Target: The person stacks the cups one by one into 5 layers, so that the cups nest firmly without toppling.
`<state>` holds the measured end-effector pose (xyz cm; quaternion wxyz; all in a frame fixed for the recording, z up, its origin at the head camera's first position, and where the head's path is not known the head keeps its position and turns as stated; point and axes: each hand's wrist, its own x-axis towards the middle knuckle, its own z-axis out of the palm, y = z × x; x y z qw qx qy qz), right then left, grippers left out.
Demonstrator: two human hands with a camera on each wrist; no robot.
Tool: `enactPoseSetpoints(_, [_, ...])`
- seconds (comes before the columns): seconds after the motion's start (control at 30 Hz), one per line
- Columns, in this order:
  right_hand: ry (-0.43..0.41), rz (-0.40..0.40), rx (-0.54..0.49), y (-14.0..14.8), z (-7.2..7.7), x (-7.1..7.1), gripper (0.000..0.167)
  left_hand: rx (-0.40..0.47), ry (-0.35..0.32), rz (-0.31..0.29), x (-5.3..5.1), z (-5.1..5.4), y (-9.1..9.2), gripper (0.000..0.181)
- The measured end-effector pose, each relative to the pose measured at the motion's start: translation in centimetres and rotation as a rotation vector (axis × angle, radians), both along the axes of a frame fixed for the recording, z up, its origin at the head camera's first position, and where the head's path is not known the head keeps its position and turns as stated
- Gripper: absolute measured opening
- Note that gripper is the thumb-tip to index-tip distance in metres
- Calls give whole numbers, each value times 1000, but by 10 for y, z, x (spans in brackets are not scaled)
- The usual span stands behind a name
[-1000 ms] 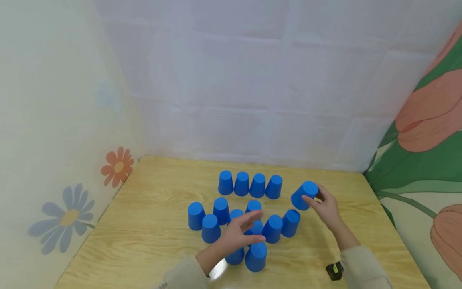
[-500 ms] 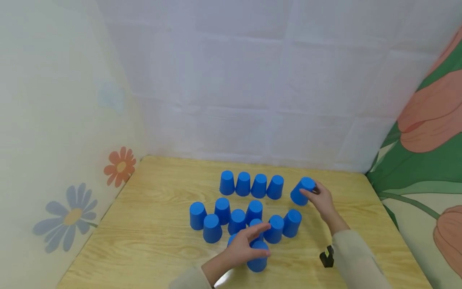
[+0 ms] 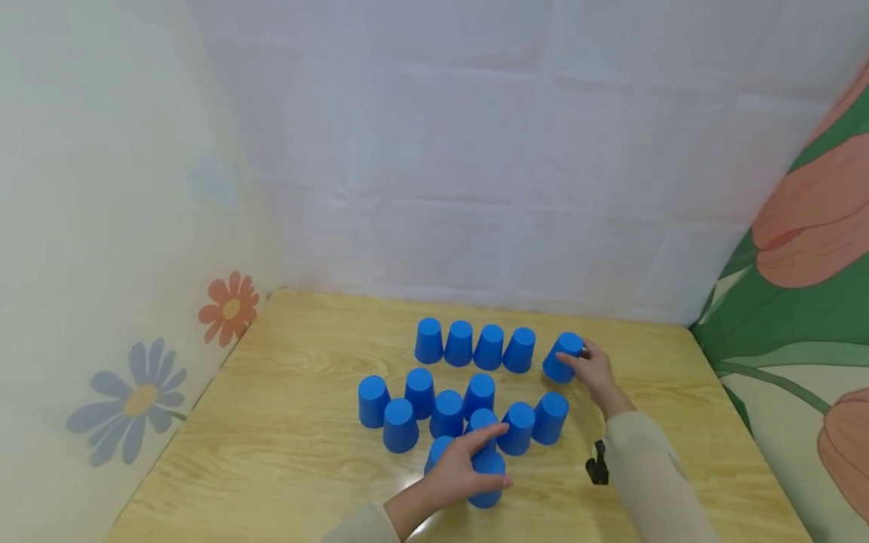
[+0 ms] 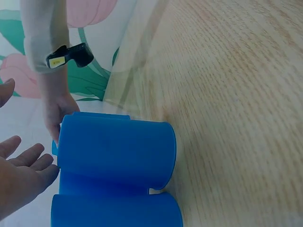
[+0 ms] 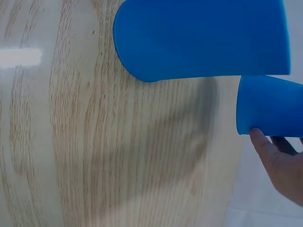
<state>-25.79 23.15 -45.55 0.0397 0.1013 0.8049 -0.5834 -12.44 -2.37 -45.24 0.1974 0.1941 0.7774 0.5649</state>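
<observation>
In the head view my right hand [image 3: 592, 375] grips an upside-down blue cup [image 3: 562, 357] beyond the right end of the back row. Thumb and fingers hold the sides of this cup [image 5: 272, 106] in the right wrist view; whether its rim touches the table I cannot tell. My left hand [image 3: 456, 471], fingers extended and thumb apart, is over the nearest blue cups [image 3: 485, 494] and partly hides them. Seen from the left wrist, the fingers [image 4: 35, 163] lie by the base end of a cup [image 4: 118, 151], not curled round it.
Several upside-down cups form a back row [image 3: 459, 345] on the wooden table [image 3: 271, 422]. More stand in a zigzag group [image 3: 400, 428] in front. A black wrist camera [image 3: 598, 464] sits at my right sleeve. A white sheet [image 3: 434, 151] hangs behind.
My right hand has carried its cup slightly left and lower, closer to the back row. My left hand has shifted a little right and toward me over the nearest cups.
</observation>
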Motion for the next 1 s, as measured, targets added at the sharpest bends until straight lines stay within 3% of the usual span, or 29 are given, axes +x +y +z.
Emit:
enactPoseSetpoints(0.5, [22, 41, 20, 0, -38, -22, 64, -56, -6, 53, 8, -6, 0, 62])
enactPoseSetpoints(0.83, [-57, 29, 28, -6, -28, -19, 54, -6, -91, 102, 13, -15, 2, 64])
enactPoseSetpoints(1.0, [-70, 21, 29, -7, -28, -21, 54, -12, -86, 96, 14, -17, 1, 64])
